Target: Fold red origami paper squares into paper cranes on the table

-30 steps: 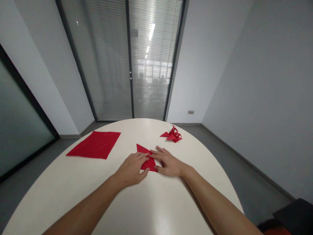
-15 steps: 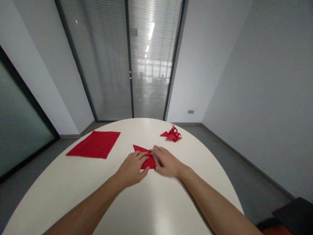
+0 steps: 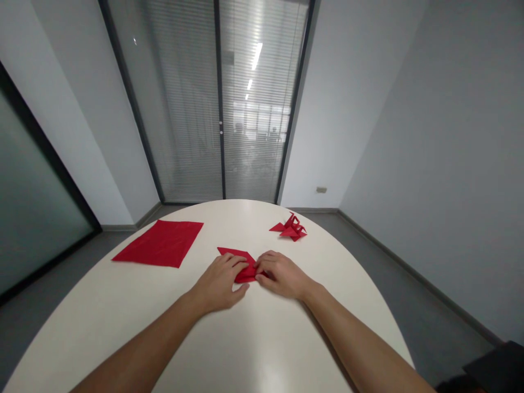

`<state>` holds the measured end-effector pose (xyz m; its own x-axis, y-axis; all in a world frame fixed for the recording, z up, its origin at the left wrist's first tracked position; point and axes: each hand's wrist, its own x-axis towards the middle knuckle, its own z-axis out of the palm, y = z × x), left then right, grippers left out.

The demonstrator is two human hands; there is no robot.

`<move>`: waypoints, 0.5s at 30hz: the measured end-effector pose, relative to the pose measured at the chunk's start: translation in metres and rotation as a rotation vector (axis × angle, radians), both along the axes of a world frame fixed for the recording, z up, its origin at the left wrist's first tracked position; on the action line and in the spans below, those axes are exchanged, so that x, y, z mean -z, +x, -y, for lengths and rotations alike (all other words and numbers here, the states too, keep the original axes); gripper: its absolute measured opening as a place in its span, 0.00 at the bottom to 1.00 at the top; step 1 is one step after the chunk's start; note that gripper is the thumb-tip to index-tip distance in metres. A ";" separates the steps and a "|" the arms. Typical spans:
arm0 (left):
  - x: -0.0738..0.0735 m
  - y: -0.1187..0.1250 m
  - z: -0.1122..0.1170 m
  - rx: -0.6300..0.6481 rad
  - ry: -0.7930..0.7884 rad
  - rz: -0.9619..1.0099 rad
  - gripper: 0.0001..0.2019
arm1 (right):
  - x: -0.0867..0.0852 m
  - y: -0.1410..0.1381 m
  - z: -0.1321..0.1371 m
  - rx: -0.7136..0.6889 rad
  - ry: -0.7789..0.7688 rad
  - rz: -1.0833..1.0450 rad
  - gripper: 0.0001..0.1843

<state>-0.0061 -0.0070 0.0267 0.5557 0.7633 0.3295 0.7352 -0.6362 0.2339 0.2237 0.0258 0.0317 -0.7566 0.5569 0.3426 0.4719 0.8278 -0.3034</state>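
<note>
A folded piece of red paper (image 3: pixel 244 271) lies on the table between my hands, one pointed corner sticking out at its upper left. My left hand (image 3: pixel 223 278) rests on its left side, fingers laid across the paper and thumb spread apart near the lower edge. At the right edge, my right hand (image 3: pixel 282 274) pinches the paper between bent fingers and thumb. Part of that edge is hidden under the right fingers.
The round white table (image 3: pixel 221 349) carries a flat red paper sheet (image 3: pixel 161 244) on the left. Several folded red paper cranes (image 3: pixel 291 228) sit in a cluster at the back right. A dark object (image 3: pixel 497 365) is at the lower right, off the table.
My right fingers have curled in and closed on the paper's right edge. The paper has turned slightly, its upper-left point now lower and further left. My left hand has barely moved.
</note>
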 end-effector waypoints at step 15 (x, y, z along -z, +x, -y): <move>0.015 -0.006 -0.018 -0.101 -0.065 0.147 0.14 | 0.002 0.000 0.002 0.135 -0.071 -0.012 0.07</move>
<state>-0.0116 0.0107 0.0113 0.4242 0.8352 0.3499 0.7496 -0.5407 0.3818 0.2237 0.0240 0.0300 -0.6690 0.6767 0.3072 0.5739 0.7331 -0.3651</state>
